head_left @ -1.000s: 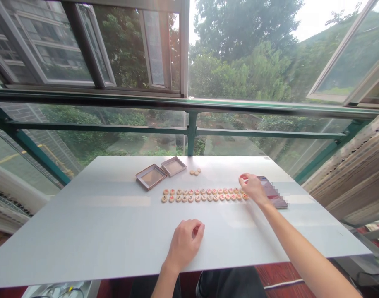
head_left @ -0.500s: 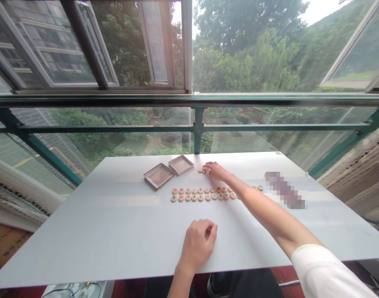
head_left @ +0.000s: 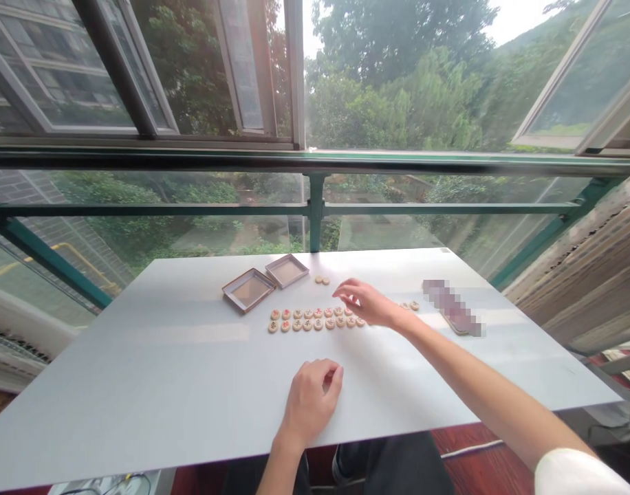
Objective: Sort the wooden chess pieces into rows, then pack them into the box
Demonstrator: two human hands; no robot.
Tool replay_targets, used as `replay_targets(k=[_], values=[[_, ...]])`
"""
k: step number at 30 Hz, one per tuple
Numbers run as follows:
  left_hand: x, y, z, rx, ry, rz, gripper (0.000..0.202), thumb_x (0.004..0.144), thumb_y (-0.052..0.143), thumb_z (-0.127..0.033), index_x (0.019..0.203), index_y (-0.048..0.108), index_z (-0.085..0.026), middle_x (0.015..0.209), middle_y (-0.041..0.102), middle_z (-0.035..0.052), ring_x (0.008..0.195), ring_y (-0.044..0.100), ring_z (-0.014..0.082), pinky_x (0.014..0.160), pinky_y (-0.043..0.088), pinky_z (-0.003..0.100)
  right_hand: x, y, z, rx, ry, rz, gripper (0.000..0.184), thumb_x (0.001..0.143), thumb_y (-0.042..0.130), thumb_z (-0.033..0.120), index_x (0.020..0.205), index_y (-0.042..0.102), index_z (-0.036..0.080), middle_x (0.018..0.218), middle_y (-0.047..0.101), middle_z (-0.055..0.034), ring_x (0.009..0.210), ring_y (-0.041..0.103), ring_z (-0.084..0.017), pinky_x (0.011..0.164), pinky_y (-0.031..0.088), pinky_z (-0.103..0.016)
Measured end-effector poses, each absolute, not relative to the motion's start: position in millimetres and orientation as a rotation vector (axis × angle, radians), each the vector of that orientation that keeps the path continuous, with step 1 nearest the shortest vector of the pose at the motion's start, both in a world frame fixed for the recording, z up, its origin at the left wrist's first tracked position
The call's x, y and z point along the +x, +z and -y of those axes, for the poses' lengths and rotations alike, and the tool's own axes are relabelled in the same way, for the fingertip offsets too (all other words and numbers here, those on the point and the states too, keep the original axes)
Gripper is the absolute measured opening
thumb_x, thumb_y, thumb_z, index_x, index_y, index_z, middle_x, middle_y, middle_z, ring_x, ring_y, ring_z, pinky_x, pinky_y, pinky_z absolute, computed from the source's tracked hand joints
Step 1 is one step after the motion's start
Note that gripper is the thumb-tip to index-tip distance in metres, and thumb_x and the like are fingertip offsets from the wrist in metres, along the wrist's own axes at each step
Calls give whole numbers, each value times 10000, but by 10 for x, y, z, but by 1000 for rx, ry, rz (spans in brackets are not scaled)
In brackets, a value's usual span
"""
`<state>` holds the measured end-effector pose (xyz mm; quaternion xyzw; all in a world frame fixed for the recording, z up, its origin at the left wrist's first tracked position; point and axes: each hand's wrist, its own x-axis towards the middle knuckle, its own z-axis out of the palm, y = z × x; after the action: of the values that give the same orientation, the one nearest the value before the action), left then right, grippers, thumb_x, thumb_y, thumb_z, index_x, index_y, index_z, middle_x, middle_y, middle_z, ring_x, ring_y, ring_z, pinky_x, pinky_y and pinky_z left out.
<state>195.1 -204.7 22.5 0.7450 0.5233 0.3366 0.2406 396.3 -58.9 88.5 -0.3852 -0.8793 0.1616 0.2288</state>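
Two rows of round wooden game pieces [head_left: 307,320] with red and black marks lie across the middle of the white table [head_left: 165,364]. My right hand [head_left: 369,304] hovers over the right part of the rows, fingertips pinched together and pointing left, apparently on one piece. Two loose pieces [head_left: 322,280] lie just beyond the rows. A few more pieces [head_left: 411,305] show to the right of my wrist. My left hand [head_left: 312,399] rests near the table's front edge in a loose fist, holding nothing.
Two shallow square box halves [head_left: 247,290] [head_left: 287,270] sit at the back left of the rows. A flat blurred object [head_left: 452,307] lies at the right. A green railing [head_left: 315,206] and open windows stand behind the table.
My right hand went from the rows' right end to the three loose pieces, then came back over the rows. Only two loose pieces remain there. My left hand stayed put.
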Motion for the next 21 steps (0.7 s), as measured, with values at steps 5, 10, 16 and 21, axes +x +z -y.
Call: replay_targets(k=[5, 10, 16, 21], values=[[1968, 229, 2041, 2010, 923, -1444, 258, 991, 454, -304, 852, 661, -243, 788, 702, 12, 743, 598, 197, 729, 431, 307, 3974, 820, 1494, -957, 698, 2097, 257, 963, 491, 165, 1123, 669, 256, 1105, 664, -66, 937, 652, -188, 843, 552, -343], [1976, 245, 2041, 2016, 910, -1438, 245, 988, 465, -296, 863, 669, -247, 799, 709, -2, 743, 596, 186, 730, 435, 297, 3905, 437, 1928, -1051, 913, 1847, 180, 945, 571, 264, 1073, 697, 249, 1165, 623, -72, 922, 667, -176, 821, 582, -323], [1990, 259, 2050, 1987, 911, -1446, 264, 995, 452, -322, 871, 674, -249, 808, 718, 2, 751, 618, 188, 734, 454, 296, 3796, 141, 1947, -995, 1213, 1576, 151, 927, 619, 320, 1045, 657, 234, 995, 661, -32, 860, 707, -175, 830, 583, -319], [1999, 280, 2050, 1950, 927, -1408, 266, 991, 463, -383, 903, 676, -252, 844, 735, 15, 775, 645, 193, 771, 478, 307, 3769, 138, 1965, -1004, 1232, 1513, 204, 915, 646, 369, 1069, 682, 240, 1028, 685, -42, 854, 721, -190, 817, 597, -333]])
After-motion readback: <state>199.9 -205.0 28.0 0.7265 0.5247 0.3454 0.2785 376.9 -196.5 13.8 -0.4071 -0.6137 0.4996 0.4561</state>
